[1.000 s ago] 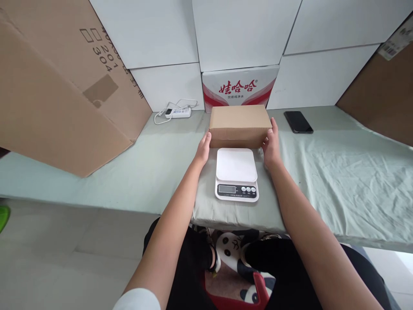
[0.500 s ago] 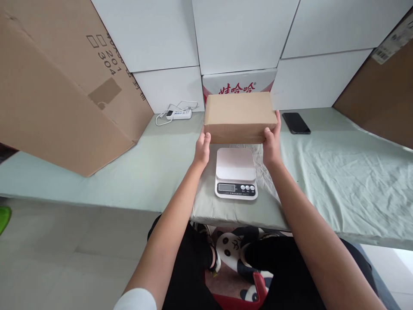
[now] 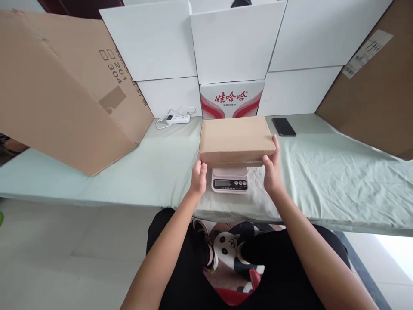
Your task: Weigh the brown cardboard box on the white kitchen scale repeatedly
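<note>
Both hands, left (image 3: 198, 177) and right (image 3: 272, 168), grip the box (image 3: 236, 138) by its ends. The box covers the scale (image 3: 229, 184) on the bench (image 3: 322, 172).

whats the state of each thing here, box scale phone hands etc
small cardboard box: closed, held over the scale
scale: platform hidden under the box, display unreadable
phone: face up, screen dark
left hand: gripping box's left end
right hand: gripping box's right end

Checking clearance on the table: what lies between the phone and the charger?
In the head view, the red-and-white carton stands between phone and charger, with the box's far edge just before it.
</note>
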{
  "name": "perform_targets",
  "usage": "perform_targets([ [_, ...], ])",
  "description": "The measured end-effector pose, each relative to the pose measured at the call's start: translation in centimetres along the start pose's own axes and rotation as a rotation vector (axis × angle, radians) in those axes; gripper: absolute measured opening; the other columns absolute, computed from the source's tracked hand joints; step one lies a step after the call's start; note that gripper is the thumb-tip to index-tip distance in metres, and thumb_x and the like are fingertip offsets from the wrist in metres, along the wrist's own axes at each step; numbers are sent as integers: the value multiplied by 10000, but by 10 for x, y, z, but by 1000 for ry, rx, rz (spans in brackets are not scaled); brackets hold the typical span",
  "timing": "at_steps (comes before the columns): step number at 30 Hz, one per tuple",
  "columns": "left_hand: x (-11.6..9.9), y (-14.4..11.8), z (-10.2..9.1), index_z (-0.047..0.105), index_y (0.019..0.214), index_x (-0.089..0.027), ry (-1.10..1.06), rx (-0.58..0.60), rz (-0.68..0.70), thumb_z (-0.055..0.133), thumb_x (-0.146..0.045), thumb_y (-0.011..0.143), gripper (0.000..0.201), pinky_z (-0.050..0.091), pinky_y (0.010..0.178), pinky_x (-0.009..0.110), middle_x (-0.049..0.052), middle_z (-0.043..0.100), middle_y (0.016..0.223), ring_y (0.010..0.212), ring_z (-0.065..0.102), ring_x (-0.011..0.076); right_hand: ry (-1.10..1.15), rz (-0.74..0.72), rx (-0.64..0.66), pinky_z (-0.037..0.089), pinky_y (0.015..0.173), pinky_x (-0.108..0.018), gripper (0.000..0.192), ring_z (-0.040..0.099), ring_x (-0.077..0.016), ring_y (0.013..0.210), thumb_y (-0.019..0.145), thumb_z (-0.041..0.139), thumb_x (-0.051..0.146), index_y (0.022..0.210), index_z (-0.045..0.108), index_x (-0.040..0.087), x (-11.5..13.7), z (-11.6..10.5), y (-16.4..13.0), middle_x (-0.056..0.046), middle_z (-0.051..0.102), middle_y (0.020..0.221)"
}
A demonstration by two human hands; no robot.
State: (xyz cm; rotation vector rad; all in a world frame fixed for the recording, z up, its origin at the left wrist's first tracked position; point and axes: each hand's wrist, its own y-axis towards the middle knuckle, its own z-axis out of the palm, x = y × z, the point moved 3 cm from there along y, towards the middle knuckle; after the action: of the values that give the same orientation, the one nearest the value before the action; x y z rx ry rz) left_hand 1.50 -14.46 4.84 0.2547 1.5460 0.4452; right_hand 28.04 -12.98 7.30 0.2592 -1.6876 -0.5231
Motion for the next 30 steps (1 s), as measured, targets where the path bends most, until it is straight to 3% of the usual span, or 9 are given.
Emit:
perform_targets([
  [9, 1, -12, -7, 633, 1617, -328, 35, 18, 24, 432, -866, 1048, 808, 456, 1365, 544, 127, 703, 1647, 1711, 482, 383, 27, 59, 15, 155, 1518, -652, 851, 226, -327, 1837, 1040, 568, 755, 1796, 301, 468, -1, -6, -19, 29, 319, 1930],
  [13, -1, -14, -7, 621, 1631, -334, 46, 21, 14, 424, -876, 1044, 823, 490, 1338, 549, 125, 702, 1649, 1697, 498, 391, 11, 85, -6, 161, 1511, -673, 888, 229, -358, 1832, 1015, 584, 784, 1792, 330, 439, -5, -7, -22, 6, 320, 1930],
  [21, -5, -12, -5, 609, 1638, -319, 29, 25, -10, 430, -878, 1044, 836, 466, 1362, 553, 136, 708, 1641, 1693, 505, 396, -50, 50, 1, 158, 1507, -687, 780, 267, -344, 1820, 1064, 544, 684, 1785, 324, 485, -5, -8, -25, 40, 316, 1930],
  [27, -3, -12, -6, 600, 1653, -321, 36, 31, -9, 439, -870, 1047, 833, 469, 1365, 543, 130, 691, 1668, 1689, 516, 385, -45, 69, 3, 233, 1480, -731, 824, 252, -387, 1822, 1039, 544, 736, 1789, 296, 502, -10, -9, -23, 29, 301, 1933],
  [30, 0, -12, -8, 574, 1680, -342, 34, 2, -4, 453, -863, 1046, 829, 366, 1441, 533, 108, 638, 1731, 1750, 429, 362, -45, 34, -12, 321, 1423, -781, 837, 378, -426, 1764, 1032, 549, 745, 1793, 287, 515, -11, -15, -20, -17, 389, 1890],
])
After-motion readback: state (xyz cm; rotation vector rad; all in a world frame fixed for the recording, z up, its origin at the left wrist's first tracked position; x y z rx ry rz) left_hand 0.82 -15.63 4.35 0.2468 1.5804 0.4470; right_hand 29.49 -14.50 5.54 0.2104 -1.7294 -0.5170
